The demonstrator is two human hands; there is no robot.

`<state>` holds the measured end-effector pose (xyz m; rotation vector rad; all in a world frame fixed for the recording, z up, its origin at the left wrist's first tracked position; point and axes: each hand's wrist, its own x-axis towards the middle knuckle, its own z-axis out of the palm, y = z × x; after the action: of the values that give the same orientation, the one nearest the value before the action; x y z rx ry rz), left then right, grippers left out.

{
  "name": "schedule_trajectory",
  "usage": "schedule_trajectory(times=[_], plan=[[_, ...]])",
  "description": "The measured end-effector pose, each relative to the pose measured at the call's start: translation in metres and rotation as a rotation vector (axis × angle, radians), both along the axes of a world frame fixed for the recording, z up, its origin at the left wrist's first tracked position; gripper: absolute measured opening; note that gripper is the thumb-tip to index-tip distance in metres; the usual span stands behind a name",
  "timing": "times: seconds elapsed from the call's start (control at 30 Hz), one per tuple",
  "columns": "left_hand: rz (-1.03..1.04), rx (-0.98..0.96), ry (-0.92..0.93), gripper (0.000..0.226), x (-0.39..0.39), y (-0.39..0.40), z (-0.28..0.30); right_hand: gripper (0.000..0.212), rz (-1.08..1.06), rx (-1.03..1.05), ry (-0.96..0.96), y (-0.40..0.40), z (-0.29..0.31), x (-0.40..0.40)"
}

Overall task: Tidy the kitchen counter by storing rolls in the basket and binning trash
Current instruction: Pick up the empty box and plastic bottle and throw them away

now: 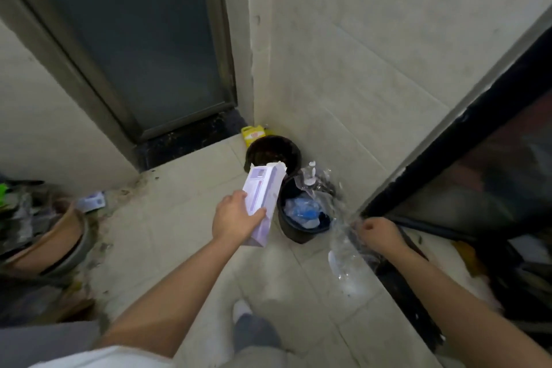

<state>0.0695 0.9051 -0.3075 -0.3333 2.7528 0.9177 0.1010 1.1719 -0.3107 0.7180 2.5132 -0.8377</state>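
Note:
My left hand [236,216] grips a white and lilac carton [264,197] with a barcode on its upper end. The carton is tilted and hovers just left of a black trash bin [298,231] on the floor. That bin holds blue and clear plastic trash, and a clear pump bottle [309,179] sticks up at its far rim. My right hand [378,233] is closed around a crumpled clear plastic bottle [343,260], which hangs low to the right of the bin. No basket or rolls are in view.
A second black bin [273,152] stands behind the first, with a yellow bottle [254,134] in the corner. A dark door [143,39] is at the back. A black-edged cabinet [466,140] lines the right. Clutter and a tan object [59,236] lie at the left.

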Motion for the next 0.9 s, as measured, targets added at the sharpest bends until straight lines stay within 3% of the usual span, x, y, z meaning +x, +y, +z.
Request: schedule_trajectory(times=[0.1,0.2,0.27,0.3,0.4,0.43,0.6,0.73,0.83,0.9], plan=[[-0.057,-0.013,-0.068,0.058,-0.052,0.019,-0.022,0.038,-0.015,-0.003,-0.127,0.015,-0.027,-0.041],[-0.127,-0.031,-0.136,0.057,-0.109,0.033,-0.052,0.020,-0.009,-0.012,-0.242,0.027,-0.063,-0.090],[-0.164,-0.040,-0.194,0.055,-0.148,0.041,-0.072,0.029,0.124,0.027,-0.396,0.033,-0.089,-0.119],[-0.179,-0.047,-0.226,0.054,-0.165,0.044,-0.082,0.031,0.064,0.003,-0.462,0.036,-0.099,-0.132],[-0.194,-0.069,-0.331,0.055,-0.209,0.060,-0.114,0.024,-0.242,-0.073,-0.468,0.042,-0.126,-0.167],[-0.196,-0.070,-0.364,0.056,-0.221,0.066,-0.128,0.018,-0.246,-0.066,-0.506,0.043,-0.139,-0.178],[-0.209,-0.049,-0.533,0.057,-0.257,0.104,-0.210,0.035,-0.279,-0.096,-0.610,0.052,-0.220,-0.216],[-0.167,-0.036,-0.630,0.058,-0.270,0.126,-0.288,0.024,-0.258,-0.141,-0.684,0.056,-0.299,-0.239],[-0.183,-0.041,-0.636,0.060,-0.277,0.134,-0.323,0.038,-0.256,-0.111,-0.660,0.057,-0.335,-0.254],[-0.179,-0.047,-0.631,0.060,-0.282,0.137,-0.357,0.035,-0.264,-0.089,-0.667,0.056,-0.375,-0.264]])
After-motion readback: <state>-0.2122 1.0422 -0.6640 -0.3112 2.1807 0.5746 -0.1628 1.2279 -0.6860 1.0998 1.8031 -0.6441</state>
